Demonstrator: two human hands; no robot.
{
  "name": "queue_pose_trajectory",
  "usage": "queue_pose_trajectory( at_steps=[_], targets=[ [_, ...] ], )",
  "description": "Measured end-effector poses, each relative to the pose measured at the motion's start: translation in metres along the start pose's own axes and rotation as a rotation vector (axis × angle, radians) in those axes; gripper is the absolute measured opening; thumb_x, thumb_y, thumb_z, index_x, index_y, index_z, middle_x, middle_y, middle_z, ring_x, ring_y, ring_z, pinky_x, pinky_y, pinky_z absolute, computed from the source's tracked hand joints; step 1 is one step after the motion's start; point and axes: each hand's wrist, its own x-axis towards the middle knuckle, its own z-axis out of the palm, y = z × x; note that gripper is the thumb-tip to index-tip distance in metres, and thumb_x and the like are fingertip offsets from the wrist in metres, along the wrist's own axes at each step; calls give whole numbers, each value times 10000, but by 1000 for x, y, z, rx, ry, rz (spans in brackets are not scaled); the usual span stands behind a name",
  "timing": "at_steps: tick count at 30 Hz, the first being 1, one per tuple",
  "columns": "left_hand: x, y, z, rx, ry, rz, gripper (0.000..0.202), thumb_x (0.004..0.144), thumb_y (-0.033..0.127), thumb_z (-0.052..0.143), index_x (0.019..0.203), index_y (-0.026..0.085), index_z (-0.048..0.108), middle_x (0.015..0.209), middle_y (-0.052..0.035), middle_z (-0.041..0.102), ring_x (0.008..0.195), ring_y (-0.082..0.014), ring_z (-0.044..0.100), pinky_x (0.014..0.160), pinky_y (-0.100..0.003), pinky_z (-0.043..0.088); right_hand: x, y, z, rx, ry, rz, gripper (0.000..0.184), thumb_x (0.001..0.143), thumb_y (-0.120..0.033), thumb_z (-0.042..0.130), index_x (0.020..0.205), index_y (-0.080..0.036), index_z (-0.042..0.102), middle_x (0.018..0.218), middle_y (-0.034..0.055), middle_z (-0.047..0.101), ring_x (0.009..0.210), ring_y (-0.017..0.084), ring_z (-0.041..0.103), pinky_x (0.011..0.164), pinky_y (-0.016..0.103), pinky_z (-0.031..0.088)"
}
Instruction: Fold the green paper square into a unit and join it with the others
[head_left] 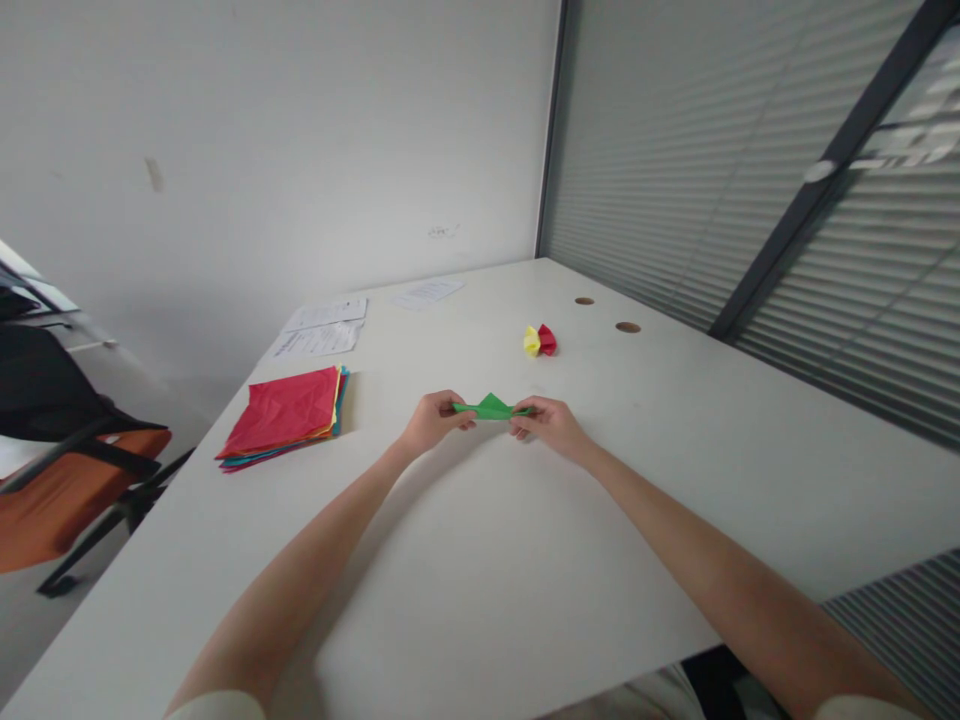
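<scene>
A piece of folded green paper (492,408) stretches between my two hands, a pointed flap standing up at its middle. My left hand (437,422) pinches its left end between thumb and fingers. The right end is pinched the same way by my right hand (551,425). Both hands are just above the white table. Beyond them lie a small folded yellow paper piece (532,342) and a red one (547,340), side by side and touching.
To the left is a stack of coloured paper sheets (285,412), red on top. Printed sheets (322,328) lie behind it. Two round holes, one of them the nearer hole (628,327), pierce the table (465,560) near the blinds. An orange-seated chair (67,490) stands left of the table.
</scene>
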Motion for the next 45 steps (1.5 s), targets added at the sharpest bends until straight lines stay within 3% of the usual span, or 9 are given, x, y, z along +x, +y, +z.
queue_pose_trajectory(
  at_steps=[6,17,20,24,29,34,38,45],
  targets=[
    [0,-3,-7,51,-51,-30,373,608,418,799,628,139,552,674,-73,721,631,-175,682,634,-300,534,0,-3,-8,-63,-38,-10,338,625,-445,794,679,-139,661,647,51,709,560,140,650,581,275,539],
    [-1,3,-12,201,-124,-44,350,677,444,738,593,144,579,682,-75,722,630,-163,673,591,-259,498,-1,-6,-8,-45,-91,1,336,661,-459,770,660,-146,649,628,38,698,564,139,652,593,284,560],
    [0,2,-12,170,-104,-25,351,669,443,748,602,142,582,687,-76,722,646,-170,680,615,-272,518,-1,-7,-7,-14,-77,-16,341,662,-460,769,637,-148,635,626,36,693,557,138,651,590,288,569],
    [1,1,-13,35,-48,-6,378,651,456,768,688,135,573,646,-64,704,632,-183,691,619,-295,545,0,-12,-6,46,5,-24,347,645,-462,781,750,-156,654,623,32,700,565,160,668,599,315,583],
    [-1,4,-15,-36,-79,-14,396,639,438,786,667,140,527,652,-63,706,642,-181,695,635,-301,549,0,-14,-7,60,52,-11,385,621,-489,786,719,-157,619,593,34,695,547,177,674,580,325,583],
    [-2,6,-18,117,-156,-20,353,639,407,781,607,143,549,681,-66,714,638,-164,670,601,-265,500,-2,-14,-11,-65,-25,-17,358,652,-481,764,713,-152,638,647,43,703,608,166,676,634,311,566],
    [-1,1,-20,254,-141,-23,301,641,394,768,639,151,589,626,-37,683,564,-137,612,497,-219,403,-4,-11,-12,-249,-110,-56,331,665,-476,745,698,-158,660,641,33,684,582,144,630,600,276,526],
    [-1,-10,-24,480,-167,33,237,653,332,755,600,160,601,547,8,618,510,-112,535,471,-207,353,-3,-11,-10,-506,-88,-234,301,784,-451,634,659,-178,654,665,33,638,620,149,568,628,281,470]
  ],
)
